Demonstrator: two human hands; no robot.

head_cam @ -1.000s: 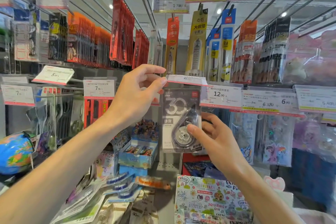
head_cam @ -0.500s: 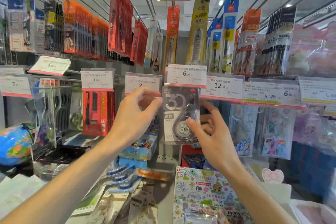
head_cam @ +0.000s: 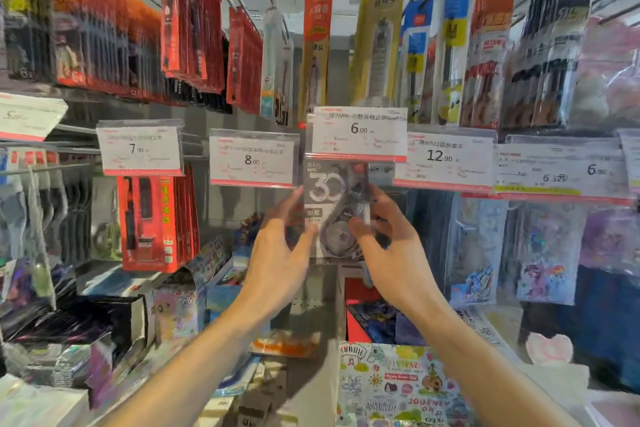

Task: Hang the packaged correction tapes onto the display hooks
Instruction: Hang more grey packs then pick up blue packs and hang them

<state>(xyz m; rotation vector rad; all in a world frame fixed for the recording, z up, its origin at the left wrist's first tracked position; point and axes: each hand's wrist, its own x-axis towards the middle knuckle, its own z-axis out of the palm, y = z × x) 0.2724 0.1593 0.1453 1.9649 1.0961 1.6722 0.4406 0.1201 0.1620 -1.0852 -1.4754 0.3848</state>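
Racks of hanging stationery all round, price tags out front. Correction tape pack [head_cam: 334,211] hung just beneath the 6.00 tag [head_cam: 360,133], hook itself hidden behind. Steadied from both sides, likely to square it: left hand [head_cam: 280,253] at its left edge, right hand [head_cam: 388,246] at its right. Motion blur: each grip on the pack impossible to tell.

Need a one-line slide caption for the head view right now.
Left hand and right hand steady a grey packaged correction tape under the white 6.00 price tag.
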